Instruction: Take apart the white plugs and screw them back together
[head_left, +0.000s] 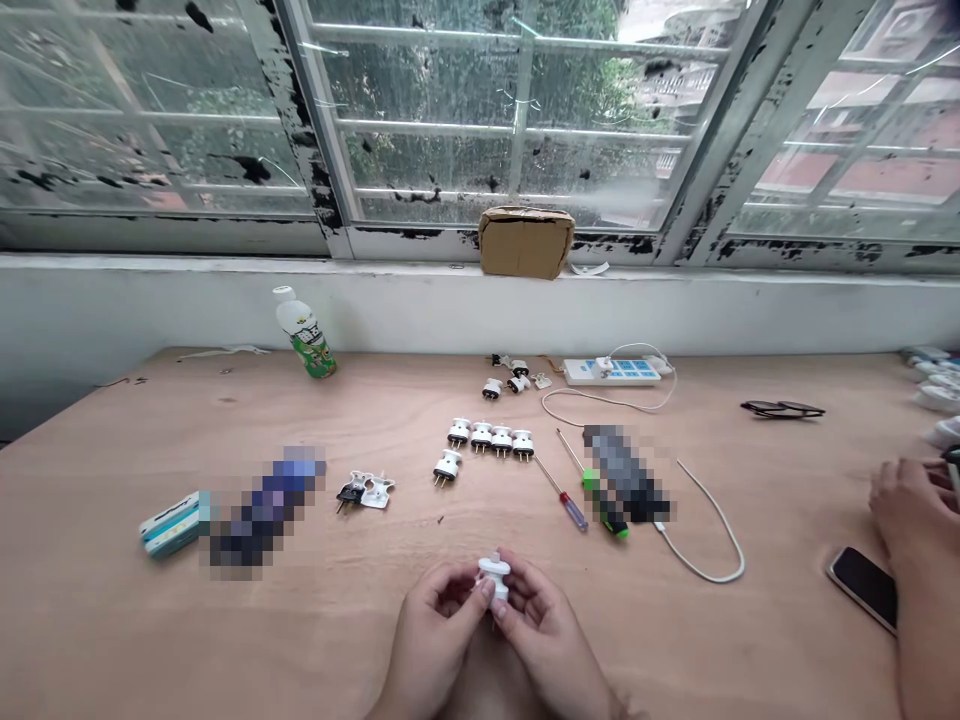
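Observation:
Between the fingertips of both hands is a white plug (494, 571), held above the near part of the table. My left hand (448, 622) pinches it from the left, with the thumb on its front. From the right, the thumb and fingers of my right hand (546, 622) close on the same plug. Beyond the hands, several white and black plugs (502, 440) stand in a row, with one more plug (447, 467) just in front. An opened plug (365, 491) with its black pin part lies to the left. A tiny screw (440, 519) rests nearby.
Two screwdrivers, one purple-handled (573, 510) and one green-and-black (615, 520), lie right of the plugs beside a blurred dark device (626, 470) on a white cable. A power strip (612, 372) and bottle (306, 335) stand behind. Another person's hand (911, 510) and a phone (864, 588) are at right.

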